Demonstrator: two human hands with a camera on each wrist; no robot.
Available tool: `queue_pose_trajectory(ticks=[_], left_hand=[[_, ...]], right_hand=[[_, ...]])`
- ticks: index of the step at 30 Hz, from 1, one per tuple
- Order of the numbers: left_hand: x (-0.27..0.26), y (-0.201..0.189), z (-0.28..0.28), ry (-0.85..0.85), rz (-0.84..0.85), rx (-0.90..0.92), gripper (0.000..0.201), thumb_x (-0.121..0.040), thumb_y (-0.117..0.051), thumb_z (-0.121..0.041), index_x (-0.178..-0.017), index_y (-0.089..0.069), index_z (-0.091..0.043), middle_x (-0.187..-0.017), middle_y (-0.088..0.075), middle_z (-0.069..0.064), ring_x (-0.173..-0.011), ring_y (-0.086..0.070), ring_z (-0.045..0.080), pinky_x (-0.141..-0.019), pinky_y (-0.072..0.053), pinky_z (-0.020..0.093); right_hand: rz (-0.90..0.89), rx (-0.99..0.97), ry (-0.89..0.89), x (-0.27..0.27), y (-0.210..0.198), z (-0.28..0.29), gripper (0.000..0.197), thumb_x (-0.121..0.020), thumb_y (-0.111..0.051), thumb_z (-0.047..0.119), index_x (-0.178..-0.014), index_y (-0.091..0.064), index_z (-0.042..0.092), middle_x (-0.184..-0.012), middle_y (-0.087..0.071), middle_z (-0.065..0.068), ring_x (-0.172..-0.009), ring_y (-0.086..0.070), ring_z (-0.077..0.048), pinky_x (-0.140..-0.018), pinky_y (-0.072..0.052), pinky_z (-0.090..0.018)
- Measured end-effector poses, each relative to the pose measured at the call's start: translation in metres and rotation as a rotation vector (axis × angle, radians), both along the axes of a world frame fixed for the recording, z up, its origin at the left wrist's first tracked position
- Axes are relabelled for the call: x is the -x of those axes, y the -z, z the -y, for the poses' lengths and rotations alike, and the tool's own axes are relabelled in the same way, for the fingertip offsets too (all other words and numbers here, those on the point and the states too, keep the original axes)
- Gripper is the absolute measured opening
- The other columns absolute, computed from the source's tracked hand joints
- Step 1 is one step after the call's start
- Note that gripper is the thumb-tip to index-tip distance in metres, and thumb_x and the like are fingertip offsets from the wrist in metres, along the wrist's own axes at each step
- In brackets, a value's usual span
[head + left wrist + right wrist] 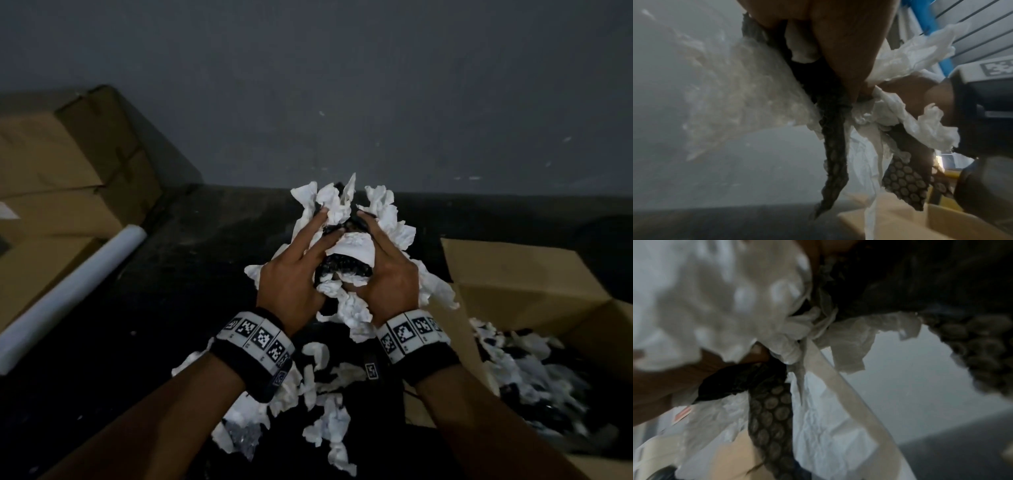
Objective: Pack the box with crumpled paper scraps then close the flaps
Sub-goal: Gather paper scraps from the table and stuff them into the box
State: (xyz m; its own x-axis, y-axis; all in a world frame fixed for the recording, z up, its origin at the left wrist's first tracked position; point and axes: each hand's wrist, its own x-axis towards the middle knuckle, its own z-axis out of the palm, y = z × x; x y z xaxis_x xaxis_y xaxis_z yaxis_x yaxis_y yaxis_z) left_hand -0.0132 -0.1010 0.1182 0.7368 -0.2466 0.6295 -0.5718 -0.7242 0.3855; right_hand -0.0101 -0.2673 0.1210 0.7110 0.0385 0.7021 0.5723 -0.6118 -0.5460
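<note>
Both hands squeeze one big bundle of crumpled white paper scraps [349, 246] mixed with black bubble wrap [346, 269], lifted above the dark floor. My left hand [296, 270] grips its left side, my right hand [387, 274] its right side, fingers curled into the wad. In the left wrist view, white paper [914, 53] and dotted black strips [835, 165] hang below the fingers [840, 40]. The right wrist view is blurred, showing paper [830, 421] and a black bubble strip [770, 415]. The open cardboard box [520, 274] stands at the right, partly filled with scraps [527, 373].
More loose white scraps [325, 411] lie on the floor below my wrists. Closed cardboard boxes [68, 164] are stacked at the left, with a white roll [72, 294] leaning beside them. A grey wall rises behind.
</note>
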Motion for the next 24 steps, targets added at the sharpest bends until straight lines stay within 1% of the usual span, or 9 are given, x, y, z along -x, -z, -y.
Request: queue_pose_trajectory(ticks=[5,8,11,14,17,19,21,22,24], left_hand=[[0.000,-0.022,0.094,0.083,0.072,0.006,0.075,-0.076,-0.079,-0.011,-0.143,-0.053,-0.029,-0.163,-0.028,-0.011,-0.106,-0.067,0.017,-0.071,-0.059,0.036],[0.001,-0.025,0.162,0.132,0.038,-0.003,0.080,-0.073,-0.082,-0.012,-0.144,-0.050,-0.028,-0.164,-0.026,-0.010,-0.106,-0.067,0.018,-0.075,-0.060,0.037],[0.004,-0.018,0.234,0.162,-0.057,-0.031,0.089,-0.068,-0.083,-0.005,-0.146,-0.047,-0.029,-0.165,-0.021,-0.010,-0.099,-0.068,0.017,-0.077,-0.061,0.037],[0.007,-0.003,0.300,0.181,-0.128,-0.068,0.091,-0.067,-0.079,-0.003,-0.146,-0.045,-0.032,-0.165,-0.019,-0.014,-0.096,-0.069,0.016,-0.074,-0.061,0.036],[0.008,0.016,0.353,0.219,-0.212,-0.097,0.087,-0.069,-0.081,-0.011,-0.146,-0.047,-0.032,-0.165,-0.019,-0.014,-0.116,-0.064,0.016,-0.082,-0.061,0.036],[0.009,0.030,0.380,0.255,-0.277,-0.100,0.079,-0.074,-0.082,-0.024,-0.146,-0.048,-0.028,-0.165,-0.020,-0.010,-0.129,-0.056,0.017,-0.095,-0.055,0.035],[0.010,0.045,0.400,0.284,-0.359,-0.099,0.072,-0.080,-0.078,-0.031,-0.145,-0.049,-0.025,-0.165,-0.021,-0.005,-0.138,-0.046,0.019,-0.104,-0.049,0.035],[0.011,0.051,0.407,0.278,-0.415,-0.126,0.072,-0.082,-0.076,-0.035,-0.147,-0.046,-0.025,-0.165,-0.019,-0.003,-0.141,-0.042,0.020,-0.106,-0.047,0.037],[0.012,0.061,0.418,0.217,-0.563,-0.256,0.080,-0.083,-0.073,-0.045,-0.152,-0.035,-0.030,-0.166,-0.012,-0.003,-0.145,-0.036,0.023,-0.108,-0.041,0.042]], right_hand=[[-0.008,0.000,0.117,0.017,-0.025,0.094,0.078,-0.077,-0.079,0.035,-0.141,-0.034,0.036,-0.143,-0.051,0.008,-0.121,-0.056,-0.005,-0.098,-0.047,-0.021],[0.033,0.074,0.185,0.028,-0.026,0.162,0.071,-0.080,-0.075,0.035,-0.141,-0.039,0.030,-0.143,-0.051,0.003,-0.119,-0.059,-0.011,-0.096,-0.051,-0.028],[-0.013,0.191,0.291,0.036,-0.023,0.230,0.066,-0.078,-0.072,0.039,-0.136,-0.045,0.027,-0.143,-0.051,0.005,-0.105,-0.066,-0.016,-0.084,-0.058,-0.034],[-0.051,0.170,0.294,0.047,-0.015,0.295,0.071,-0.069,-0.081,0.036,-0.130,-0.045,0.032,-0.136,-0.057,0.004,-0.093,-0.068,-0.012,-0.077,-0.054,-0.025],[-0.119,0.192,0.278,0.052,0.006,0.352,0.077,-0.062,-0.087,0.031,-0.127,-0.046,0.030,-0.132,-0.061,-0.002,-0.086,-0.070,-0.016,-0.070,-0.053,-0.023],[-0.224,0.191,0.276,0.049,0.027,0.383,0.067,-0.067,-0.080,0.040,-0.128,-0.054,0.027,-0.134,-0.060,-0.001,-0.093,-0.070,-0.017,-0.074,-0.057,-0.028],[-0.360,0.247,0.278,0.046,0.047,0.406,0.062,-0.074,-0.063,0.051,-0.129,-0.059,0.023,-0.138,-0.056,0.002,-0.106,-0.066,-0.015,-0.087,-0.053,-0.027],[-0.431,0.253,0.261,0.044,0.057,0.414,0.062,-0.076,-0.060,0.048,-0.131,-0.057,0.022,-0.139,-0.055,0.001,-0.112,-0.063,-0.016,-0.092,-0.049,-0.024],[-0.593,0.233,0.189,0.040,0.072,0.426,0.062,-0.080,-0.067,0.032,-0.138,-0.048,0.019,-0.143,-0.049,-0.002,-0.124,-0.054,-0.018,-0.099,-0.038,-0.020]])
